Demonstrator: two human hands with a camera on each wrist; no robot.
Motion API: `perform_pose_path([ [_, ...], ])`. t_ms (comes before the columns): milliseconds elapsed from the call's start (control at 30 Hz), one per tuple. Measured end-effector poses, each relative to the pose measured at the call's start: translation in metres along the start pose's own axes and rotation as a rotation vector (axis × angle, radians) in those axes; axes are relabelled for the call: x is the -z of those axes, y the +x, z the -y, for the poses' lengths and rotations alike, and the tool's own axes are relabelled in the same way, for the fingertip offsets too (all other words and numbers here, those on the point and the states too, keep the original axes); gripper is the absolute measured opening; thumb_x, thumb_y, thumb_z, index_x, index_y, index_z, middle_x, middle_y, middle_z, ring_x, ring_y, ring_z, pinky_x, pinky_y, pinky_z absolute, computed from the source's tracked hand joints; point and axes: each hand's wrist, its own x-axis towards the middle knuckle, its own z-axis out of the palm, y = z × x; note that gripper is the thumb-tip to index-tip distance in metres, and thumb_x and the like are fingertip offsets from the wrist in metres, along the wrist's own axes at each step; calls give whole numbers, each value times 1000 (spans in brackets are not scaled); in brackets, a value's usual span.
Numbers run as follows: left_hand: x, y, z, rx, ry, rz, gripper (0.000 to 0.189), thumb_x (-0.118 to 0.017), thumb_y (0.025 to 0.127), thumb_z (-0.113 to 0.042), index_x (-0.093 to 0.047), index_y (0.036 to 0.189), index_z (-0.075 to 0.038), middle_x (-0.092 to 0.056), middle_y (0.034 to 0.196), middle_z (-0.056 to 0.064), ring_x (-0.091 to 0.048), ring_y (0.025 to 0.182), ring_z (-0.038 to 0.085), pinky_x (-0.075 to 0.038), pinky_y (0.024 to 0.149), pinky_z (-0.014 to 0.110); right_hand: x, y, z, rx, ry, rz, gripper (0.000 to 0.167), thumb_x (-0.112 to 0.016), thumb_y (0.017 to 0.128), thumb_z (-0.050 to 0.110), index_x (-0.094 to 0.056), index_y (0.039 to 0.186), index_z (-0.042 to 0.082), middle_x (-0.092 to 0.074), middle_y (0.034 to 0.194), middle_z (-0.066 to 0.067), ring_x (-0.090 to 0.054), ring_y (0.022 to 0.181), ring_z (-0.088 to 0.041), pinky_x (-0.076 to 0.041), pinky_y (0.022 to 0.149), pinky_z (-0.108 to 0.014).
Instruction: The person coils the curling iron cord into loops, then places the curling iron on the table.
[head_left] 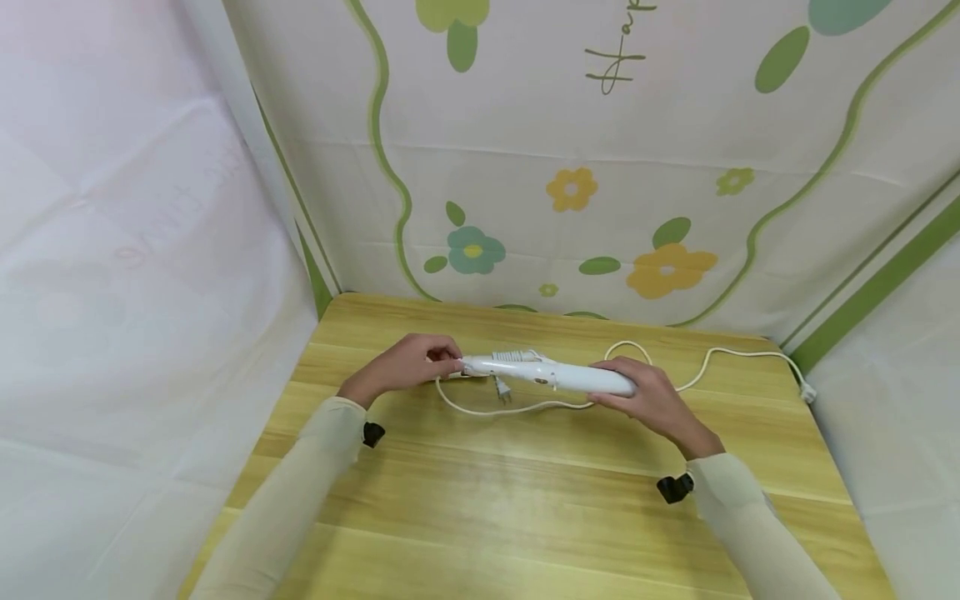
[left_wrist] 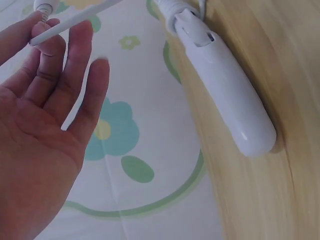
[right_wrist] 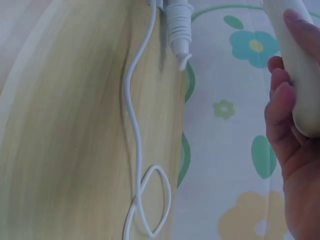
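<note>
My right hand (head_left: 648, 396) grips the thick rounded end of a white hair straightener (head_left: 585, 377), held level above the table. At its narrower end, my left hand (head_left: 416, 362) pinches the white cord (left_wrist: 75, 26) between thumb and fingers, close to where it leaves the handle. The other left fingers extend loosely in the left wrist view. Behind the held one, a second white appliance (left_wrist: 230, 95) of similar shape lies on the table. Its cord is wound in a tight bundle (right_wrist: 179, 25), and a plug (head_left: 503, 388) shows below it in the head view.
The held straightener's cord runs rightward over the wooden table (head_left: 480, 517), makes a loop, and ends at a plug (head_left: 807, 392) near the right edge. Flower-printed cloth (head_left: 525, 167) hangs behind the table. White cloth walls (head_left: 135, 292) stand on both sides.
</note>
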Motion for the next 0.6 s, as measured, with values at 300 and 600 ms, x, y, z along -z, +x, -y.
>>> perform_pose_path([
  [300, 8, -9, 7, 0, -169, -67, 28, -68, 110, -32, -75, 122, -7, -71, 93, 6, -66, 68, 32, -57, 62, 36, -5, 14, 12, 33, 41, -45, 45, -97, 82, 16, -80, 123, 17, -81, 114, -5, -65, 85, -10, -53, 73, -31],
  [600, 6, -7, 13, -24, -133, -139, 27, -68, 110, -38, -79, 121, -16, -71, 94, 4, -60, 81, 22, -53, 76, 35, -4, 16, 13, 30, 57, -95, 46, -99, 78, 12, -81, 120, 16, -82, 108, -5, -65, 82, -7, -53, 70, -27],
])
